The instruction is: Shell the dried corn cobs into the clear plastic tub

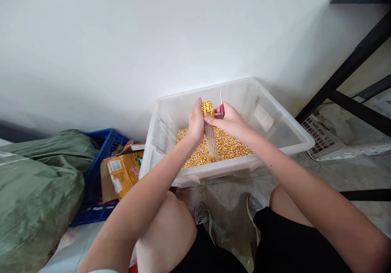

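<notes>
We see the left hand [196, 123] wrapped around a corn cob [210, 131], upright over the clear plastic bin [276, 140], kernels left only at its top. The right hand [229, 120] grips a red-handled tool [221, 109], thumb touching the cob. Loose kernels [229, 146] fill the bin floor. Green sack [36, 183], blue crate [94, 208], orange box [125, 171] to the left

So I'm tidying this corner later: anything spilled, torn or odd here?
A few loose kernels lie on the floor by the shoes, outside the clear bin. The orange box beside the blue crate is torn, with its surface peeling.
</notes>
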The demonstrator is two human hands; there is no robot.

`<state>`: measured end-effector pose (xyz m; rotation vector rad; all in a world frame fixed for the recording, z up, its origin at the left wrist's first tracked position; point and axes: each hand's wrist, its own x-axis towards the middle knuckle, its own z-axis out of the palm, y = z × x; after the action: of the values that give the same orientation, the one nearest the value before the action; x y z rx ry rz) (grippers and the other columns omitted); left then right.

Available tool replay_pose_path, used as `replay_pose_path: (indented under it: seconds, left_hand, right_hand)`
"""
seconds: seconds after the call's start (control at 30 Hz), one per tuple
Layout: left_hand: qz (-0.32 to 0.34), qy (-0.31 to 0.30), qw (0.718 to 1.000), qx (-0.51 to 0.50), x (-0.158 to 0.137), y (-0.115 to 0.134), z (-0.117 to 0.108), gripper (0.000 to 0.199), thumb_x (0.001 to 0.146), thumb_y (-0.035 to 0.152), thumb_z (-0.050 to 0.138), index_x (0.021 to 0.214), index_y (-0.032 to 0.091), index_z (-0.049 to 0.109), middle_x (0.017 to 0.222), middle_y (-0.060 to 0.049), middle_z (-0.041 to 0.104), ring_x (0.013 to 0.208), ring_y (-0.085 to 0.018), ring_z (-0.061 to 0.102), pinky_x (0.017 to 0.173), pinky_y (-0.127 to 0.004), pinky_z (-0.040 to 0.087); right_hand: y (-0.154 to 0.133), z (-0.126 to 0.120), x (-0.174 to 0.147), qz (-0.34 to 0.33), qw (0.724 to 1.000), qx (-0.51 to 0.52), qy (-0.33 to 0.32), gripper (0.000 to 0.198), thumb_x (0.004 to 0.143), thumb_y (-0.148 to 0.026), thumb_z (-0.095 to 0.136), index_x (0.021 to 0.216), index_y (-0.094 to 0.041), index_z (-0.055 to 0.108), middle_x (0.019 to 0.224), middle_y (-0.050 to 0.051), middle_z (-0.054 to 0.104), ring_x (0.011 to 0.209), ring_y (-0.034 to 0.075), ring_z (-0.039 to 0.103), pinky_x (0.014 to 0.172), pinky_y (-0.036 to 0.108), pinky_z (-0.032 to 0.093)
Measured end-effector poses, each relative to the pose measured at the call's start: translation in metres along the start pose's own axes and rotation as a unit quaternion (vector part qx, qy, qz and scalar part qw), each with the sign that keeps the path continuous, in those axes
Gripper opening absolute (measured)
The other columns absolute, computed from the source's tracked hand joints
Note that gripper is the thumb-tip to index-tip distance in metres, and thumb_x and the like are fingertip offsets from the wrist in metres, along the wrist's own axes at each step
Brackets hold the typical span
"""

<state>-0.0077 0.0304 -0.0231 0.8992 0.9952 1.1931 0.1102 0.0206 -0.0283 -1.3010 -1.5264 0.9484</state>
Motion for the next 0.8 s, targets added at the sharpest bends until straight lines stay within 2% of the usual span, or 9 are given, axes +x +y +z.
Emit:
replay_pose_path:
  seconds: [0.1, 0.2, 0.4, 0.5, 0.63, 0.73, 0.8]
  left_hand:
    - [0.050, 0.008, 0.999, -0.017, 0.002, -0.002, -0.002, 0.040, 0.086, 0.061, 0.052, 0.082, 0.021, 0.055, 0.073, -0.003, 0.062, 0.074, -0.018, 0.064, 0.066, -0.030, 0.047]
    - [0.048, 0.007, 0.999, -0.020, 0.005, -0.004, -0.003, 0.040, 0.086, 0.060, 0.052, 0.077, 0.021, 0.053, 0.069, -0.002, 0.060, 0.070, -0.016, 0.063, 0.063, -0.028, 0.047]
    - [0.055, 0.005, 0.998, -0.015, 0.007, -0.005, -0.003, 0.041, 0.088, 0.059, 0.049, 0.072, 0.021, 0.052, 0.064, -0.001, 0.056, 0.066, -0.015, 0.061, 0.062, -0.027, 0.048]
    - [0.060, 0.032, 0.998, -0.011, 0.007, -0.005, -0.001, 0.038, 0.088, 0.055, 0.050, 0.071, 0.021, 0.050, 0.063, -0.001, 0.055, 0.062, -0.014, 0.059, 0.060, -0.028, 0.046]
    - [0.058, 0.054, 0.997, -0.014, 0.010, -0.005, -0.002, 0.040, 0.088, 0.056, 0.049, 0.070, 0.021, 0.049, 0.063, 0.000, 0.053, 0.055, -0.013, 0.053, 0.055, -0.029, 0.044]
    - [0.033, 0.040, 0.999, 0.009, 0.015, -0.006, -0.009, 0.045, 0.086, 0.064, 0.048, 0.070, 0.021, 0.048, 0.062, -0.002, 0.052, 0.053, -0.013, 0.051, 0.051, -0.030, 0.041]
    - [0.025, 0.031, 0.998, 0.040, 0.018, -0.006, -0.014, 0.049, 0.083, 0.070, 0.049, 0.072, 0.022, 0.049, 0.062, -0.002, 0.051, 0.052, -0.013, 0.049, 0.049, -0.031, 0.039]
  right_hand:
    - [-0.002, -0.001, -0.003, -0.044, 0.998, -0.042, -0.020, 0.040, 0.072, -0.039, 0.074, 0.077, -0.025, 0.037, 0.072, -0.005, 0.047, 0.065, 0.014, 0.045, 0.061, 0.033, 0.036]
    - [-0.003, -0.001, -0.005, -0.066, 0.996, -0.053, -0.024, 0.036, 0.078, -0.038, 0.069, 0.075, -0.025, 0.035, 0.068, -0.005, 0.042, 0.062, 0.013, 0.041, 0.058, 0.031, 0.033]
    - [-0.004, -0.002, -0.010, -0.133, 0.985, -0.106, -0.022, 0.026, 0.085, -0.032, 0.060, 0.077, -0.024, 0.036, 0.070, -0.004, 0.046, 0.062, 0.013, 0.041, 0.058, 0.030, 0.031]
    - [-0.006, -0.002, -0.013, -0.149, 0.978, -0.139, -0.032, 0.023, 0.088, -0.031, 0.055, 0.079, -0.024, 0.035, 0.067, -0.004, 0.046, 0.058, 0.013, 0.041, 0.056, 0.030, 0.029]
    - [-0.009, -0.001, -0.012, -0.133, 0.975, -0.169, -0.054, 0.023, 0.090, -0.033, 0.053, 0.080, -0.024, 0.035, 0.067, -0.003, 0.049, 0.058, 0.014, 0.044, 0.056, 0.030, 0.030]
    - [-0.011, -0.006, -0.011, -0.088, 0.978, -0.166, -0.086, 0.029, 0.094, -0.046, 0.049, 0.081, -0.024, 0.036, 0.072, 0.000, 0.055, 0.061, 0.014, 0.050, 0.057, 0.030, 0.032]
    - [-0.014, -0.014, -0.012, -0.056, 0.978, -0.168, -0.110, 0.035, 0.098, -0.054, 0.037, 0.083, -0.023, 0.040, 0.074, 0.002, 0.058, 0.063, 0.015, 0.052, 0.057, 0.030, 0.033]
